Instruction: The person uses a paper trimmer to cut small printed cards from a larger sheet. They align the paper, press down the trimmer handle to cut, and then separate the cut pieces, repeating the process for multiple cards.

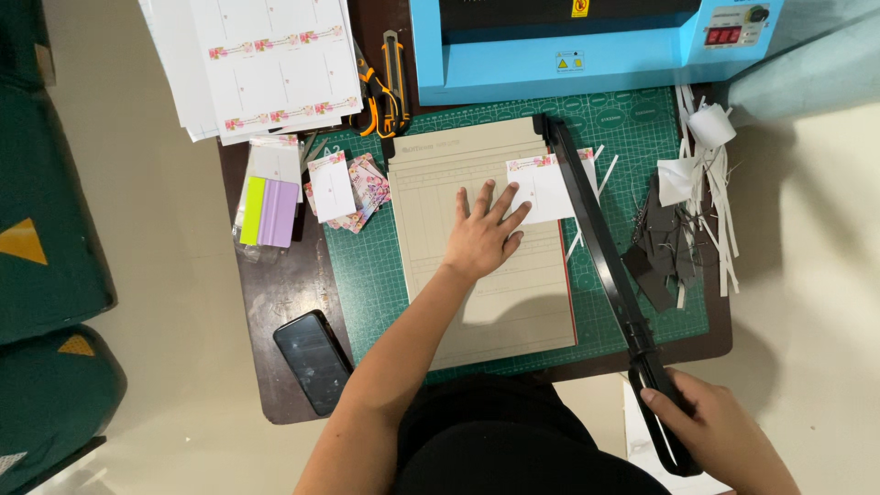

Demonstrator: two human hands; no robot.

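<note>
Left hand [483, 236], fingers spread flat, presses a white flower-edged card [547, 186] onto the beige paper-cutter board [477, 302] at mid-desk. Right hand [720, 431] seems wrapped around the black cutter-arm handle [662, 412], at the desk's near right corner.

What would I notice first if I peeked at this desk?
Probably the long black cutter arm, slanting across the middle, with the right hand gripping its handle at the bottom right. The left hand lies flat on the beige cutter board, pinning a small white flowery card by the blade. After that, the big bright blue machine at the top and the heap of paper strips on the right.
</note>
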